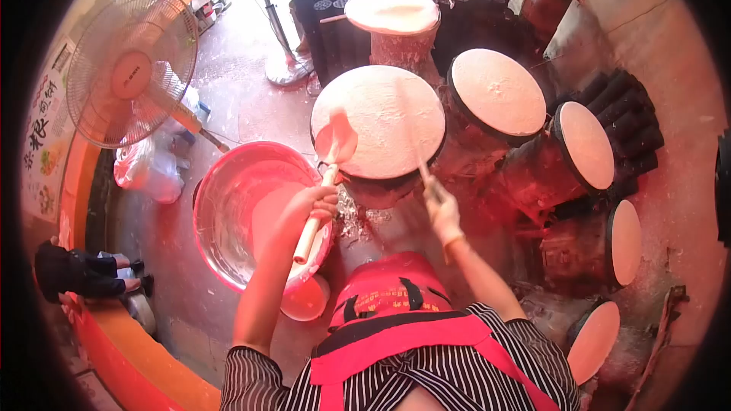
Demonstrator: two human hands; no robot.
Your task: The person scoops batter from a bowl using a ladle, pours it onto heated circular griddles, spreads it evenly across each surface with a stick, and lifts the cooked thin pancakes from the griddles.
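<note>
My left hand [321,204] is closed round the pale wooden handle of a ladle [336,141], whose bowl hangs over the left part of a round griddle [381,118]. The griddle's top looks pale and coated. My right hand [442,209] grips the handle of a long thin spatula [415,129]; its blade, blurred, reaches up across the right part of the same griddle. Below my left forearm stands a large red-rimmed basin [221,236] with batter-like liquid [270,209] in it.
More round griddles curve along the right, among them one at the back [392,9] and one beside the middle [499,91]. A fan [131,74] stands at left, near plastic bags [152,167]. A person [84,270] is at the far left. Dark stacked cylinders [624,122] are at right.
</note>
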